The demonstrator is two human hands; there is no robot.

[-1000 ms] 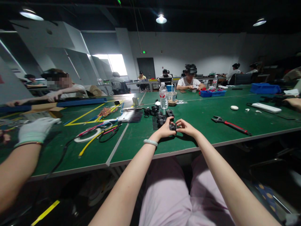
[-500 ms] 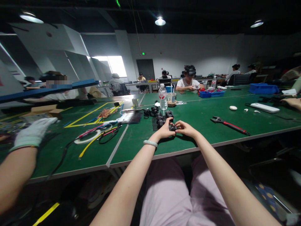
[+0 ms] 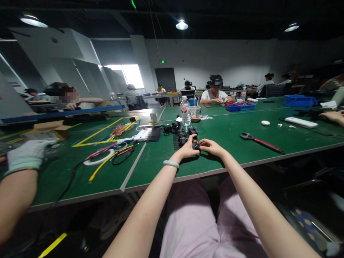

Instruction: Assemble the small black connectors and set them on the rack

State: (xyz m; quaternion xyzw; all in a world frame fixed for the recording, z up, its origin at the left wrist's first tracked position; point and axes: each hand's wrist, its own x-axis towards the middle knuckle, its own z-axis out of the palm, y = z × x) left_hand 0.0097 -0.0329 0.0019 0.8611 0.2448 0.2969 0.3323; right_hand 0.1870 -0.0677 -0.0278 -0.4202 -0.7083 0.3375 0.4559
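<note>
Close to the table's front edge, a small black part (image 3: 196, 146) sits between my two hands. My left hand (image 3: 188, 148), with a pale bangle on its wrist, is closed around it with thumb and fingers. From the other side, the bent fingertips of my right hand (image 3: 211, 147) pinch the same part; they cover some of it, so its exact kind is unclear. Just beyond my left hand stand several black blocky parts (image 3: 182, 136), partly hidden by the fingers. A ribbed black piece (image 3: 176, 142) lies at their left.
A water bottle (image 3: 185, 111) stands behind the black parts. An adjustable wrench (image 3: 262, 142) with red-black handle lies right. Cables (image 3: 100, 166) and a white ring (image 3: 99, 157) lie left. A co-worker's gloved hand (image 3: 25, 154) works at far left; another person (image 3: 215, 93) sits opposite.
My hands stay on the black part, the right fingers shifting only slightly. At left, the co-worker's gloved hand moves left and down, and the long blue bar is lower.
</note>
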